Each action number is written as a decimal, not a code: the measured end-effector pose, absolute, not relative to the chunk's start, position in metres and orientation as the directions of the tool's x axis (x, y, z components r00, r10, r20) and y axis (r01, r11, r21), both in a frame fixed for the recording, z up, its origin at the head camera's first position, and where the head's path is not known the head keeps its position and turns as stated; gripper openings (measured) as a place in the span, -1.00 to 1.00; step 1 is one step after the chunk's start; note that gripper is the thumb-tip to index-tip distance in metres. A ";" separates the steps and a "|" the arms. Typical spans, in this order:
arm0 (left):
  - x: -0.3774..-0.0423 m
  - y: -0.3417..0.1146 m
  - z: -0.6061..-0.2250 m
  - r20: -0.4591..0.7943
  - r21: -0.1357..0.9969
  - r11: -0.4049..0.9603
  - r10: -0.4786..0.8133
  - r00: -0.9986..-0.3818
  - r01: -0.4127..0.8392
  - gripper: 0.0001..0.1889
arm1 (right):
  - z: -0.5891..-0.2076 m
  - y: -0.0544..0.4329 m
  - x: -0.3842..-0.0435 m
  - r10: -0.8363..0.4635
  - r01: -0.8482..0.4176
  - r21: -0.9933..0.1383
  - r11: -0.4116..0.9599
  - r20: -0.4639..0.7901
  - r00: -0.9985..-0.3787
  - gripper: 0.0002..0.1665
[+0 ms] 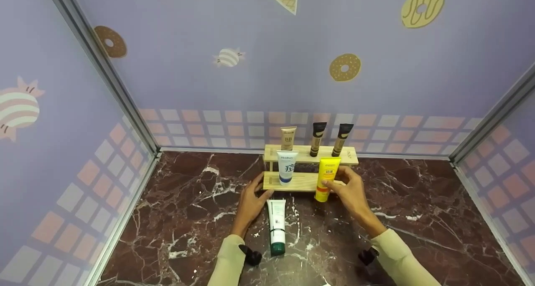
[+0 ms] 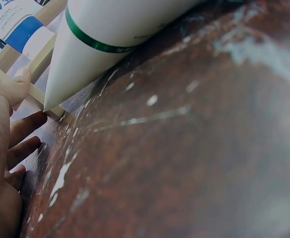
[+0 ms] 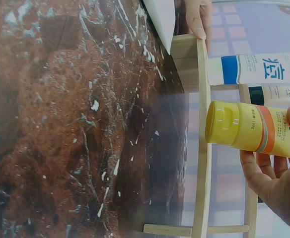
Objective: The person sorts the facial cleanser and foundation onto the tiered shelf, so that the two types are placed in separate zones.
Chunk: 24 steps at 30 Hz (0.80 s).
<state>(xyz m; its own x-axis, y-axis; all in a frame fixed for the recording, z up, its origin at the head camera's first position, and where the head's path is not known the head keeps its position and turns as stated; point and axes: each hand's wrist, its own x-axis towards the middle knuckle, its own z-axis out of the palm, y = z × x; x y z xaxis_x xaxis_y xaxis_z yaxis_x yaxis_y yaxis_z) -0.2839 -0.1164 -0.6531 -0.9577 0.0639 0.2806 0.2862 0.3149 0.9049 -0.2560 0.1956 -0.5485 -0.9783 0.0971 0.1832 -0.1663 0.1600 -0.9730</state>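
A two-tier wooden display rack [image 1: 301,186] stands near the back wall. My left hand [image 1: 250,204] holds its front left corner, thumb at the front edge and fingers along the side. In my right hand [image 1: 353,194] a yellow squeeze tube [image 1: 328,179] is gripped cap down, in front of the lower shelf's right part; the right wrist view shows its yellow cap [image 3: 222,123] close to the shelf edge. On the lower shelf's left part stands a white tube with a blue band [image 1: 287,167]. A white tube with a green cap [image 1: 277,227] lies on the table by my left hand.
The upper shelf bears a beige BB tube [image 1: 288,138] and two black-and-gold tubes, one in the middle [image 1: 317,139] and one at the right [image 1: 342,139]. Purple patterned panels [image 1: 284,89] enclose the dark red marble table [image 1: 188,219] at the back and sides.
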 end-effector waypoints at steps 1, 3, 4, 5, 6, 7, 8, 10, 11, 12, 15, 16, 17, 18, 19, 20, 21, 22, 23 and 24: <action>-0.284 -0.116 -0.653 0.283 0.905 0.314 0.063 -0.957 0.288 -0.22 | -0.548 0.195 -0.257 0.098 -0.169 -0.973 0.160 0.186 -0.978 -0.55; -0.285 -0.116 -0.653 0.284 0.904 0.317 0.058 -0.957 0.288 -0.23 | -0.547 0.195 -0.258 0.100 -0.174 -0.971 0.166 0.192 -0.976 -0.56; -0.285 -0.116 -0.652 0.284 0.904 0.318 0.057 -0.957 0.287 -0.23 | -0.546 0.194 -0.259 0.100 -0.177 -0.970 0.167 0.195 -0.976 -0.56; -0.286 -0.116 -0.653 0.284 0.904 0.318 0.056 -0.957 0.287 -0.23 | -0.546 0.194 -0.260 0.099 -0.179 -0.969 0.173 0.198 -0.975 -0.55; -0.286 -0.116 -0.652 0.282 0.905 0.317 0.053 -0.958 0.284 -0.23 | -0.546 0.194 -0.261 0.100 -0.179 -0.968 0.178 0.199 -0.975 -0.55; -0.286 -0.116 -0.652 0.281 0.906 0.315 0.053 -0.958 0.283 -0.23 | -0.546 0.193 -0.262 0.099 -0.177 -0.967 0.182 0.197 -0.975 -0.54; -0.286 -0.115 -0.653 0.281 0.906 0.314 0.052 -0.958 0.283 -0.23 | -0.546 0.193 -0.262 0.099 -0.174 -0.966 0.189 0.196 -0.976 -0.54; -0.286 -0.115 -0.653 0.281 0.906 0.314 0.051 -0.958 0.283 -0.24 | -0.546 0.192 -0.263 0.099 -0.171 -0.967 0.190 0.192 -0.976 -0.52; -0.286 -0.115 -0.654 0.282 0.906 0.313 0.053 -0.958 0.284 -0.24 | -0.546 0.192 -0.264 0.101 -0.169 -0.967 0.190 0.190 -0.976 -0.50; -0.286 -0.115 -0.654 0.284 0.905 0.314 0.057 -0.957 0.287 -0.24 | -0.547 0.192 -0.264 0.104 -0.169 -0.967 0.188 0.191 -0.976 -0.50; -0.286 -0.115 -0.654 0.287 0.901 0.321 0.063 -0.956 0.292 -0.24 | -0.548 0.191 -0.266 0.110 -0.178 -0.967 0.181 0.200 -0.974 -0.49; -0.286 -0.115 -0.655 0.288 0.900 0.322 0.065 -0.955 0.294 -0.24 | -0.549 0.191 -0.267 0.110 -0.183 -0.966 0.181 0.204 -0.973 -0.50; -0.286 -0.115 -0.655 0.288 0.900 0.322 0.065 -0.955 0.294 -0.24 | -0.549 0.191 -0.268 0.109 -0.186 -0.965 0.184 0.208 -0.972 -0.50; -0.285 -0.116 -0.655 0.290 0.899 0.324 0.066 -0.955 0.296 -0.24 | -0.550 0.190 -0.269 0.108 -0.191 -0.964 0.186 0.213 -0.971 -0.51; -0.285 -0.116 -0.656 0.291 0.898 0.325 0.064 -0.955 0.295 -0.24 | -0.550 0.190 -0.270 0.106 -0.195 -0.962 0.189 0.218 -0.970 -0.52; -0.285 -0.116 -0.656 0.290 0.898 0.327 0.064 -0.955 0.295 -0.24 | -0.549 0.189 -0.270 0.103 -0.201 -0.961 0.189 0.223 -0.970 -0.53; -0.285 -0.116 -0.656 0.290 0.897 0.330 0.062 -0.955 0.294 -0.24 | -0.549 0.189 -0.271 0.100 -0.206 -0.960 0.191 0.228 -0.969 -0.53; -0.285 -0.116 -0.656 0.289 0.897 0.333 0.061 -0.955 0.292 -0.24 | -0.549 0.188 -0.272 0.096 -0.211 -0.958 0.195 0.232 -0.968 -0.53; -0.286 -0.116 -0.655 0.288 0.897 0.334 0.060 -0.956 0.291 -0.24 | -0.548 0.187 -0.273 0.092 -0.219 -0.956 0.195 0.240 -0.966 -0.53; -0.286 -0.116 -0.655 0.288 0.895 0.339 0.060 -0.956 0.291 -0.24 | -0.547 0.187 -0.274 0.089 -0.227 -0.954 0.196 0.247 -0.965 -0.54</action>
<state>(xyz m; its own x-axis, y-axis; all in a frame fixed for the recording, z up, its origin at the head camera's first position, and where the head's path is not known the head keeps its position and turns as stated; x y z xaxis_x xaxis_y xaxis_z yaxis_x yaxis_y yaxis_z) -0.2859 -0.1162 -0.6549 -0.9556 0.0596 0.2884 0.2911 0.3389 0.8946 -0.2740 0.1866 -0.5473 -0.9648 0.0886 0.2475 -0.2267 0.1959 -0.9541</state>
